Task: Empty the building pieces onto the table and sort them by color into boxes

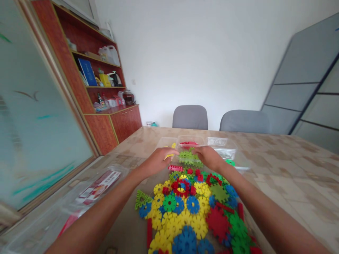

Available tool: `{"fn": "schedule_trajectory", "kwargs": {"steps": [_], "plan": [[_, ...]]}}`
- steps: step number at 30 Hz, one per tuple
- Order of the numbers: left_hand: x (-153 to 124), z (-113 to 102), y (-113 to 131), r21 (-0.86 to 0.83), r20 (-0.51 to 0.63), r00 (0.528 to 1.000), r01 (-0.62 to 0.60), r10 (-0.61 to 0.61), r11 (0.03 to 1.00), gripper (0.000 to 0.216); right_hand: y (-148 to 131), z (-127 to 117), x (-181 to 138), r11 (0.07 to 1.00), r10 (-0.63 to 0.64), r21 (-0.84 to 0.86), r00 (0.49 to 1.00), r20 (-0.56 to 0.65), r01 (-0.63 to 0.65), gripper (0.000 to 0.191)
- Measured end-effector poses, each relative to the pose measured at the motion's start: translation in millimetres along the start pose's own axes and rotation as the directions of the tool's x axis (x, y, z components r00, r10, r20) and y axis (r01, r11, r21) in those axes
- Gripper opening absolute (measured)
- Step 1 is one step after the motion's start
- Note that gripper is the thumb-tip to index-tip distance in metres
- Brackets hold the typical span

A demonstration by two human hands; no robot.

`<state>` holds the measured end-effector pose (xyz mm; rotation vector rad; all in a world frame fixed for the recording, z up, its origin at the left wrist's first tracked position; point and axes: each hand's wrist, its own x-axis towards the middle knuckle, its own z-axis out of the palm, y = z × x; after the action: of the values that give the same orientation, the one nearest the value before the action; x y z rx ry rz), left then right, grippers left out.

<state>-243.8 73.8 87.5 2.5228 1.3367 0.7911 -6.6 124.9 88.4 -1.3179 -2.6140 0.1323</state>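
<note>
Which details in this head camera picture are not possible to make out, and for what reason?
All in the head view:
Right hand: whether it grips a green piece; its fingertips are blurred.
Left hand: whether it holds the yellow pieces; its fingers partly cover them.
Label: the print is too small and blurred.
Pile of plastic pieces: its near end is cut off by the bottom edge.
</note>
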Motion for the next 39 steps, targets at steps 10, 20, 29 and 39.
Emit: {"fn": "schedule_trajectory", "kwargs": {"steps": [10,20,29,39], "plan": [[-83.8,-36.6,56.2,0.047,0.414,0.895,0.164,-0.168,0.985,0.058,19.6,-20.2,-143.2,0.957,-0.03,0.29,0.985,0.169,-0.02,0.045],[-92.9,6.0,69.7,0.008,0.43,0.89,0.164,-0.151,0.987,0.069,-15.8,-12.6,-167.6,0.914,-0.087,0.403,0.952,0.292,-0.04,0.072],[-91.4,9.0,69.3,0.045,0.382,0.921,0.07,-0.082,0.997,0.058,-13.8,-8.8,-147.6,0.877,-0.199,0.448,0.98,0.01,0.173,0.022],[-78.1,24.7,113.7,0.034,0.349,0.922,-0.193,0.17,0.981,0.033,-22.5,25.6,-154.8,0.958,-0.094,0.281,0.988,0.121,0.057,0.019]]}}
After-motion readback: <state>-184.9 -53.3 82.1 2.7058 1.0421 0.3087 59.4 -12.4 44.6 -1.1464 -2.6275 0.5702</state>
